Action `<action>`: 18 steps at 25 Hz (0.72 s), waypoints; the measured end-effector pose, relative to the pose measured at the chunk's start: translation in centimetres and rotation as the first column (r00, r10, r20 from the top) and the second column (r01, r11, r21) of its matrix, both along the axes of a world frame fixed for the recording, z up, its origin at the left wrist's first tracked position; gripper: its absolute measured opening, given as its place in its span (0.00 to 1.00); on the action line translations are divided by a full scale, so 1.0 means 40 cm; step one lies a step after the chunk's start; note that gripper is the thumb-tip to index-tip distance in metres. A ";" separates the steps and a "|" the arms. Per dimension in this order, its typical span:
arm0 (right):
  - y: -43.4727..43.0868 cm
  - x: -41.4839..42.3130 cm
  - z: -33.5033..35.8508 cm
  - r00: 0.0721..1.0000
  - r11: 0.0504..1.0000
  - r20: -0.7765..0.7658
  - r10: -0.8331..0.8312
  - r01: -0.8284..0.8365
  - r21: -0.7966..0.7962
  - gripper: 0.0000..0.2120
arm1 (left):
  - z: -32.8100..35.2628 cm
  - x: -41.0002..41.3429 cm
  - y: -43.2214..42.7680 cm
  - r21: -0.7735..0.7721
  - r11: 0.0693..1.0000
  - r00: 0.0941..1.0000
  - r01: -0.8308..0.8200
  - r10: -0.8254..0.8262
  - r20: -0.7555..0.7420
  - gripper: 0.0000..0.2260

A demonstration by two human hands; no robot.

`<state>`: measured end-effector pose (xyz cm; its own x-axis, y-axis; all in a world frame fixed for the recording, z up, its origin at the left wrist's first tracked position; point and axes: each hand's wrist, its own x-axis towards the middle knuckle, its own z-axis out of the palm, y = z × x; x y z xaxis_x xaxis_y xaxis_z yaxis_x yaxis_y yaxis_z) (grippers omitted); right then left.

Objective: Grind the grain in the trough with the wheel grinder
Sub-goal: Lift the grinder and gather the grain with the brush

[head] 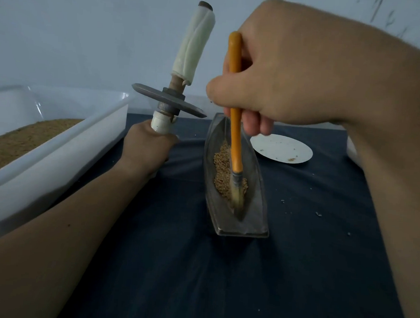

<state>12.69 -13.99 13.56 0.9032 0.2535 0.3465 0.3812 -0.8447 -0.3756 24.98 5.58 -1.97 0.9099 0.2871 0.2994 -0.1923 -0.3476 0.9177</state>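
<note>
The grain (220, 159) lies loose in the middle of the narrow metal trough (256, 210) on the dark cloth (295, 274). The right hand (271, 71) pinches an orange brush (234, 106), its bristles probably touching the grain. The left hand (147, 147), fingers curled round the lower handle, holds the wheel grinder (169, 100) upright beside the trough. It looks heavy and stiff, best gripped by both wrapped handles.

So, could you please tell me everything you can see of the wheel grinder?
The wheel grinder is a thin grey metal-looking disc on a long axle, with whitish wrapping on both handle ends. The left hand grips the lower handle, holding it raised and nearly upright, left of the trough, not touching it.
</note>
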 end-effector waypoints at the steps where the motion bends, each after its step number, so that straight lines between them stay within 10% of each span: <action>1: 0.002 0.008 -0.006 1.000 1.000 -0.002 0.006 -0.006 -0.019 0.17 | 0.000 -0.001 -0.001 -0.014 1.000 1.000 0.007 -0.007 0.006 0.09; 18: -0.002 0.016 -0.011 0.964 0.996 0.257 0.061 -0.074 0.042 0.12 | 0.006 -0.006 0.000 -0.007 1.000 0.999 0.026 -0.027 -0.020 0.09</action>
